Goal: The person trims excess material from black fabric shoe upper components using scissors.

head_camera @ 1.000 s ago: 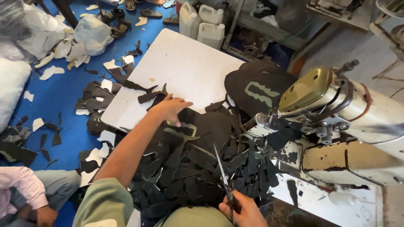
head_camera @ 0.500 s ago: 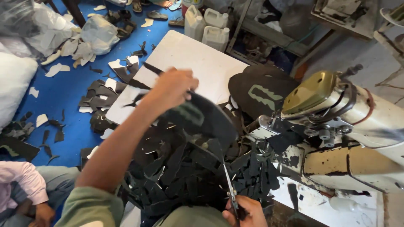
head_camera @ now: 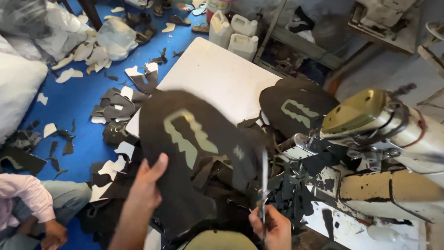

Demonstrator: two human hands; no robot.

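The work looked to be in its middle. A heap of dark offcuts (head_camera: pixel 277 194) lay on the white desk (head_camera: pixel 217 78) near the person, and more scraps (head_camera: pixel 115 104) littered the blue floor (head_camera: pixel 69 115) to the left, so a good deal of trimming seemed already done. One dark piece with a pale cut-out pattern (head_camera: pixel 296 109) lay flat on the far side of the desk beside the sewing machine (head_camera: pixel 384 153), apparently set aside. The piece in hand showed no fresh cut that could be made out.

The left hand (head_camera: pixel 145 185) held a large dark shoe-upper piece (head_camera: pixel 189 153) up off the desk, near and centre, thumb on its face and the fingers curled shut behind its lower left edge. The right hand (head_camera: pixel 273 227), at the near edge, was closed around the handles of scissors (head_camera: pixel 263 185), blades pointing away beside the piece's right edge; blur hid whether the blades touched it.
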